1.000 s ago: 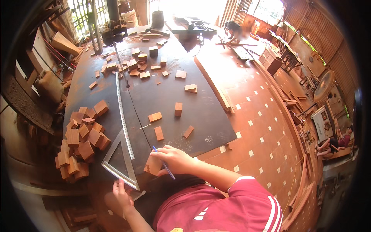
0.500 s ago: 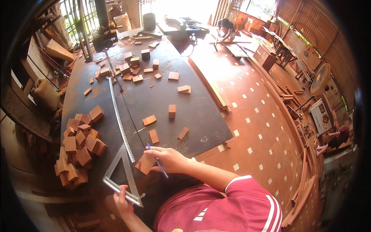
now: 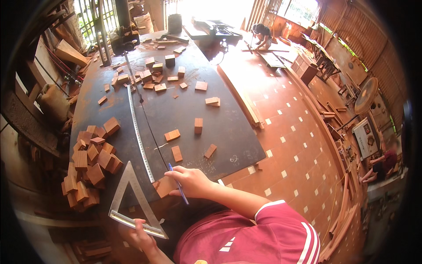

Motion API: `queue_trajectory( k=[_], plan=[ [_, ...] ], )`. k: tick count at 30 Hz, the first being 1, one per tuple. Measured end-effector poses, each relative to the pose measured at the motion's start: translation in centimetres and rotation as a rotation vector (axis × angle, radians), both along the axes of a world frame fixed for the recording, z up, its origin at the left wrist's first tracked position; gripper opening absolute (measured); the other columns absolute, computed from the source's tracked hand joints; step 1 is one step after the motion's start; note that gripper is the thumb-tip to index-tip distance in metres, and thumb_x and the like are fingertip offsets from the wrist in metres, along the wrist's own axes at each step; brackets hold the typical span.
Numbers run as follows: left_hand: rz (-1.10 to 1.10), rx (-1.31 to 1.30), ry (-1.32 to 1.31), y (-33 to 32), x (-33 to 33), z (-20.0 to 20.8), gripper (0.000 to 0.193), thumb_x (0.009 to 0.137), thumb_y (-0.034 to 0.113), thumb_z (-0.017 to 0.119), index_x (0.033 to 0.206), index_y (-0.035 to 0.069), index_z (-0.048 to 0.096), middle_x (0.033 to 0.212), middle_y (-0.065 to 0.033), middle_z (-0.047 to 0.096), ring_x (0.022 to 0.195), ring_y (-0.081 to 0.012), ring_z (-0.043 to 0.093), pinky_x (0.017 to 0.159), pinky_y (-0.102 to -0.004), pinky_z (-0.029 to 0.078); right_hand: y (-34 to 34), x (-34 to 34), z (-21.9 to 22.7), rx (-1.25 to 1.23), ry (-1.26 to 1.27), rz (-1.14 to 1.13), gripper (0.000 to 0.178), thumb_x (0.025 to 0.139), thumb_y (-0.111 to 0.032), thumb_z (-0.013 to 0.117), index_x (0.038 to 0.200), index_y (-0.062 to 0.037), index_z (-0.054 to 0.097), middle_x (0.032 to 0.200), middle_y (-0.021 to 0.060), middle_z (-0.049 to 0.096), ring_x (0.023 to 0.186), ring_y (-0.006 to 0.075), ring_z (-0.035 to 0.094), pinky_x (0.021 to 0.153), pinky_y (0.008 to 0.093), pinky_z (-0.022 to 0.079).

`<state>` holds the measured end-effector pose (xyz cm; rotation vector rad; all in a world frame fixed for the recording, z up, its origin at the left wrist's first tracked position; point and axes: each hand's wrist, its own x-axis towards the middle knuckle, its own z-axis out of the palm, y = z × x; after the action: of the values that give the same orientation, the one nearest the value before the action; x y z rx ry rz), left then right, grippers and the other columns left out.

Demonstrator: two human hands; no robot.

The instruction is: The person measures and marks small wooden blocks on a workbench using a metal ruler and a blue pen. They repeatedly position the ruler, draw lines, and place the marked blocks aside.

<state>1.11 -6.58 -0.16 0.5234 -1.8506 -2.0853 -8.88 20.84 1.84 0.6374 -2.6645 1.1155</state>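
Note:
My left hand [image 3: 141, 237] grips the thick base of a metal triangle square [image 3: 119, 193], which is held up at the near edge of the dark work table. In my right hand [image 3: 195, 182] a blue pen [image 3: 178, 185] is pinched, slanting down past the fingers. A squared wooden block [image 3: 162, 186] lies at the table's near edge beside this hand; whether the fingers also touch it, I cannot tell. A white measuring strip [image 3: 140, 132] runs along the table top beside a thin dark slot.
The dark table [image 3: 237, 149] carries a heap of wooden blocks [image 3: 94, 160] on the left and several scattered blocks [image 3: 154, 75] farther off. A blade machine [image 3: 125, 42] stands at the far left. On the tiled floor, a person [image 3: 262, 37] bends over boards; another person [image 3: 384, 167] is at the right.
My left hand has drawn the triangle square slightly left and away from the measuring strip, turning it a little. My right hand stays near the block with the pen. The view has shifted slightly.

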Motion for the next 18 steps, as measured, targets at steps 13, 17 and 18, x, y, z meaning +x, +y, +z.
queue_trajectory(
  k=[13, 17, 18],
  plan=[
    [-0.18, -0.047, -0.164, 3.0, -2.9, 1.8, 0.032, 0.102, 0.025, 0.07, 0.085, -0.002, 0.07, 0.069, -0.0038, 0.066, 0.056, -0.0094, 0.058, 0.052, -0.0267, 0.044, -0.5, 0.3, 0.5, -0.027, 0.055, -0.068, 0.06, 0.072, -0.026, 0.095, 0.123, -0.0065, 0.069, 0.12, 0.0151, 0.073, 0.091, 0.0333, 0.074, 0.079, 0.041, 0.062],
    [-0.197, 0.045, -0.097, 4.1, -2.8, 1.5, 0.03, 0.104, 0.024, 0.068, 0.086, 0.0, 0.068, 0.063, -0.003, 0.063, 0.048, -0.0083, 0.056, 0.044, -0.0243, 0.042, -0.9, 0.8, 0.6, 0.0, -0.019, -0.057, 0.062, 0.075, -0.03, 0.094, 0.126, -0.009, 0.067, 0.119, 0.009, 0.07, 0.071, 0.0209, 0.069, 0.07, 0.0357, 0.06],
    [-0.197, 0.049, -0.083, 4.3, -2.9, 1.2, 0.03, 0.104, 0.023, 0.067, 0.084, 0.001, 0.067, 0.062, -0.0021, 0.062, 0.045, -0.0081, 0.056, 0.043, -0.0235, 0.042, -0.9, 0.7, 0.6, 0.001, 0.0, -0.056, 0.061, 0.075, -0.031, 0.094, 0.126, -0.0089, 0.067, 0.119, 0.0085, 0.071, 0.068, 0.0192, 0.068, 0.068, 0.0349, 0.059]
  ],
)
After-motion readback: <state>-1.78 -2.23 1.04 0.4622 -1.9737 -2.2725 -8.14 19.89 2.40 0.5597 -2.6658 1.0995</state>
